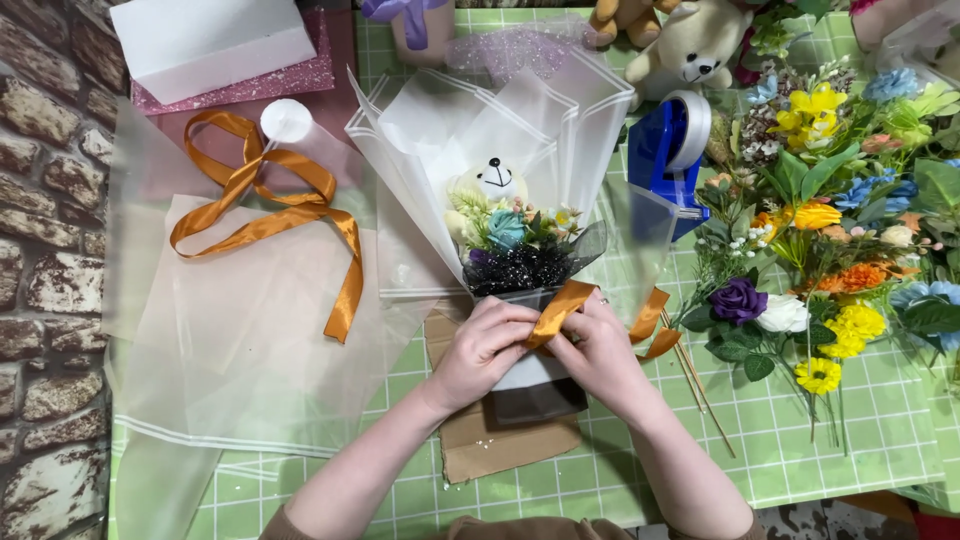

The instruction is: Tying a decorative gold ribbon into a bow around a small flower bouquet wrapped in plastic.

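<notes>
A bouquet (500, 200) lies on the table, wrapped in translucent white paper, with a small white teddy bear (492, 180), a teal flower and black mesh inside. An orange satin ribbon (562, 305) crosses its narrow neck. My left hand (485, 345) and my right hand (600, 350) both pinch this ribbon over the neck, fingers closed on it. The ribbon's tails (655, 325) stick out to the right of my right hand. Under the bouquet's dark stem end lies a piece of brown cardboard (500, 445).
A second orange ribbon (270, 215) is looped on sheets of translucent paper (220, 350) at left. A blue tape dispenser (665, 150) stands right of the bouquet. Loose artificial flowers (830, 230) cover the right side. Plush bears (690, 45) and a white box (210, 40) sit at the back.
</notes>
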